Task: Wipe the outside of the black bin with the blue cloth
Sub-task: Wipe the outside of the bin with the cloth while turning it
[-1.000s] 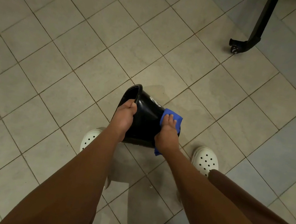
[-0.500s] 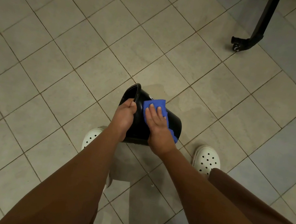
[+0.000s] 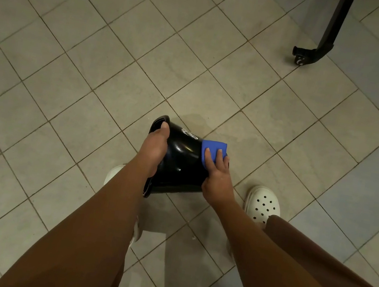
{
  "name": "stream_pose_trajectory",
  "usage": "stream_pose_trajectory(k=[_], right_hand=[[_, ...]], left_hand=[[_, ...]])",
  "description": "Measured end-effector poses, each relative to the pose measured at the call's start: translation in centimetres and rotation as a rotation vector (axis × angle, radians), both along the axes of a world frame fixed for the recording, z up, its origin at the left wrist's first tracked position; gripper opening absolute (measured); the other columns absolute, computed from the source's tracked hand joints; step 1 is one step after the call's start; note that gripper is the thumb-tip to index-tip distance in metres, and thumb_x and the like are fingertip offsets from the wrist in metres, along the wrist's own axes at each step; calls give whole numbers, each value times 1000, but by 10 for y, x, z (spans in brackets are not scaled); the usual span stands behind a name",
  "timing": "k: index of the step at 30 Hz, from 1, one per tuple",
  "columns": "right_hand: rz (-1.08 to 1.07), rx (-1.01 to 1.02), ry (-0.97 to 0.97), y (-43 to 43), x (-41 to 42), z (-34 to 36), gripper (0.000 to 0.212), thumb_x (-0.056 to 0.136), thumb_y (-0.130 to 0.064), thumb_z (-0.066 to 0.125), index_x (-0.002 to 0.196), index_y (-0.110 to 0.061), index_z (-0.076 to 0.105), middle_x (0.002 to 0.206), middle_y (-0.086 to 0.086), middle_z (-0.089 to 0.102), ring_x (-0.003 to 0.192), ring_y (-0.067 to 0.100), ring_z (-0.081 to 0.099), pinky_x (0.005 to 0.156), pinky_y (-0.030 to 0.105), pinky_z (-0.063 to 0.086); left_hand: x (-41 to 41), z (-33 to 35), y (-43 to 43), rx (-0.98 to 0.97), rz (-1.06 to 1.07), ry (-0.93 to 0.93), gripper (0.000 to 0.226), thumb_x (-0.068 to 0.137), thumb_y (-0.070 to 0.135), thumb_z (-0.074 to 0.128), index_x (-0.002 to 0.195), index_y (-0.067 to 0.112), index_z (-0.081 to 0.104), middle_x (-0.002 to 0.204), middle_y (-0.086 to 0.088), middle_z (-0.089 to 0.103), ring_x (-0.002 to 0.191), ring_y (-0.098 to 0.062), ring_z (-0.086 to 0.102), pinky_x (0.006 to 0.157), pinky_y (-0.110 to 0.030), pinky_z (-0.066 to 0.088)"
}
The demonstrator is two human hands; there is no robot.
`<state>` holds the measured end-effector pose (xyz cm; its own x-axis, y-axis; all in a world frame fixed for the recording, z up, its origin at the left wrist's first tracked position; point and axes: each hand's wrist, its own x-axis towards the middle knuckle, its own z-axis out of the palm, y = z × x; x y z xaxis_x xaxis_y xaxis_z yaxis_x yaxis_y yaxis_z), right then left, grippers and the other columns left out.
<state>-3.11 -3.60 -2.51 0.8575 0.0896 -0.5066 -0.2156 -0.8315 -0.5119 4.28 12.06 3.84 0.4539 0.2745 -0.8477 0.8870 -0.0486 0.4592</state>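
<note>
**Bin (image 3: 180, 164) on its side, wipe in progress at the base end**

Left hand (image 3: 154, 146) clamps the bin's rim. The thumb is over the lip; the other fingers are hidden, likely inside. It reads as an anchor: stops the bin rolling or skidding under wipe pressure, and can turn it to present fresh wall.

Right hand (image 3: 218, 179) has fairly straight, spread fingers pressing the cloth (image 3: 214, 145) flat on the bin's wall. It isn't pinching the cloth, so finger friction carries it. A flat press probably gives more contact per stroke. The hands are apart, one at each end of the bin.

The cloth is folded into a pad at the bin's base end and laps over the base edge. Its far part is out of sight.

The bin's mouth points left, its base right, with the wall facing up. Tipping it puts the outside in reach from above. Can't tell whether it rests on the floor (image 3: 98, 56) or is held just off it. There's a white mark on the bin's far wall, just beside the cloth. The surface is glossy, so clean vs dirty isn't readable.

A clog (image 3: 263, 203) sits just right of the bin, and a second clog (image 3: 112, 172) near-left of it, mostly behind the left forearm. So the bin is between the feet, close in. A black leg with a caster (image 3: 299, 59) stands well beyond the bin, to the right.

My read: partway done. The bin's underside wall is hidden and needs a rotation to reach. Main risk is the rim grip slipping mid-turn.
</note>
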Motion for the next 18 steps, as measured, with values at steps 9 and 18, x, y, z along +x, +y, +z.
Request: stream_pose_trajectory(k=[9,18], right_hand=[[110,44,-95,4,3,-1,79,89,-1,48,150,-14,0,157,3,-12,142,20,-18,118,40,-5],[-82,58,-39,25,-2,9,72,92,0,45,150,-8,3,158,9,-4,145,24,-9,118,35,0]], left_hand=[[-8,-3,-4,103,-25,-205,45,106,40,29,141,19,48,133,-10,54,123,-29,49,106,-46,40],[-11,-6,-1,96,-22,-266,43,105,41,32,130,16,57,119,-10,61,113,-28,56,102,-48,45]])
